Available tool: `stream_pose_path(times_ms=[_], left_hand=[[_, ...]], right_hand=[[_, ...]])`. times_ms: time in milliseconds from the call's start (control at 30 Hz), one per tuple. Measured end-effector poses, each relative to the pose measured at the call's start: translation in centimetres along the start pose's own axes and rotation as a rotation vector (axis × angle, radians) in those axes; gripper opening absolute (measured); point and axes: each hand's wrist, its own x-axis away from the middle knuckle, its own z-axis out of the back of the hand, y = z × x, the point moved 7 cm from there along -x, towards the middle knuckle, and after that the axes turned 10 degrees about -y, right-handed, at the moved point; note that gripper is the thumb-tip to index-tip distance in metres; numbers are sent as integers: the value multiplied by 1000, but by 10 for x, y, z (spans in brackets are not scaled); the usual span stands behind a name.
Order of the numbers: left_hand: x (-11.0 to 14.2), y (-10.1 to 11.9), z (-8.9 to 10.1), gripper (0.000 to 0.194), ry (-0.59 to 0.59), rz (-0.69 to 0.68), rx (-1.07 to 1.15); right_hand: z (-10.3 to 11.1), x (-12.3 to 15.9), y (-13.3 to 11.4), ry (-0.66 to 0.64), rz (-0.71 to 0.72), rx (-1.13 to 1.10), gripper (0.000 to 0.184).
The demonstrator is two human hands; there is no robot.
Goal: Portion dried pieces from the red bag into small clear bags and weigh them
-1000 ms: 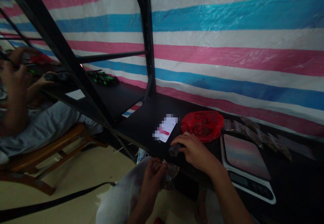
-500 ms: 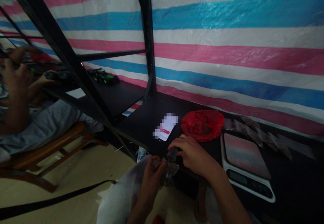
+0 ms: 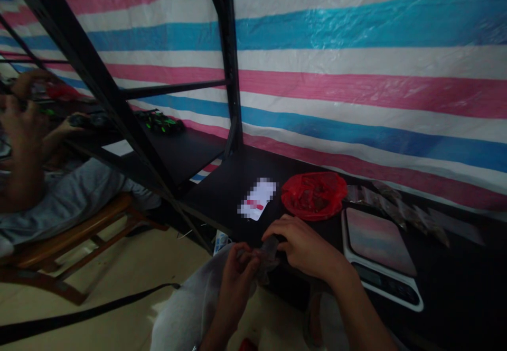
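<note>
At the front edge of the black table, my left hand [image 3: 240, 269] pinches a small clear plastic bag [image 3: 266, 271], its fingers curled at the bag's top. Just right of it, my right hand [image 3: 303, 242] has its fingers bent around a small translucent cup-like piece [image 3: 270, 245] above the bag. Whether that piece is separate from the bag I cannot tell. Behind my right hand sits a red plastic bag [image 3: 295, 195], spread open with dark reddish lumps inside. A kitchen scale [image 3: 380, 242] with a shiny platform stands to the right of that hand.
A phone [image 3: 257, 200] lies on the black table [image 3: 222, 192]. Several packed clear bags [image 3: 380, 203] lie behind the scale. A black metal post [image 3: 232, 65] rises at the left. Beyond it, another person [image 3: 24, 145] sits on a wooden bench [image 3: 103, 216] near a green toy car [image 3: 162, 123].
Both hands stay nearly in place, with slight finger movement at the plastic bag. The cup-like piece now sits lower and tilted against the bag. The view has shifted slightly.
</note>
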Motion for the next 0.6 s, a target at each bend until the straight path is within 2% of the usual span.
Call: stream_pose_path(times_ms=[133,300,500,600], left_hand=[[1,4,-2,48,-15,-17,-9],[3,7,-5,50,-37,0,-5],[4,15,-5,60,2,-10,12],[2,29,-10,58,2,-41,7]], right_hand=[[2,5,-4,11,1,2,43],[11,11,-14,94,48,88,41],[18,20,-27,97,49,79,41],[34,30,-23,213,68,1,38]])
